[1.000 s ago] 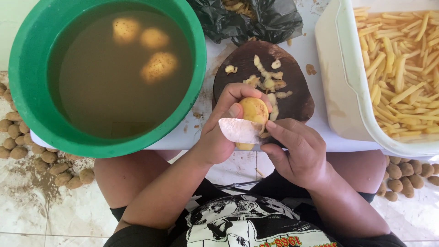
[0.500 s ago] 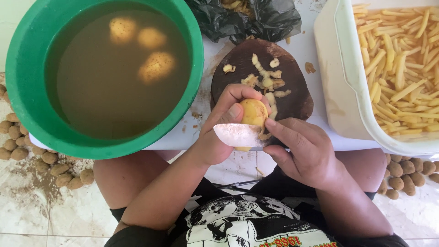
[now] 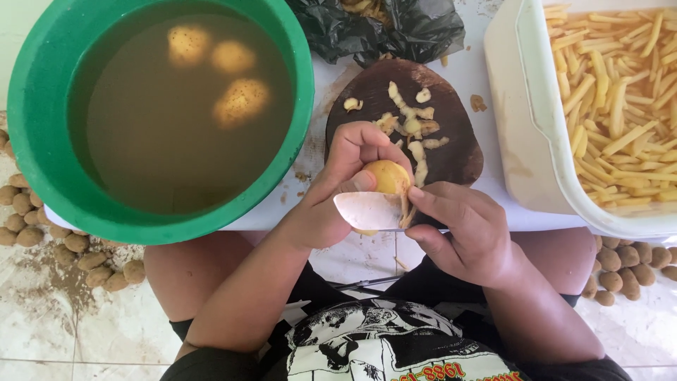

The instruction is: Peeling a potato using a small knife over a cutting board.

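Small yellow half-peeled potato at frame centre, gripped in left hand. Right hand holds pale flat knife blade, now lower on the potato than before; peeling advances. Brown cutting board above.

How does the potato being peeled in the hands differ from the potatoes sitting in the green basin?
The potato in hand is held above the table edge by the left hand, with the knife blade in the right hand against it; the three basin potatoes lie untouched in murky water. The held one looks clean smooth yellow with a peel strip hanging off; the basin ones look paler and speckled through the water. All are roundish and of similar size.
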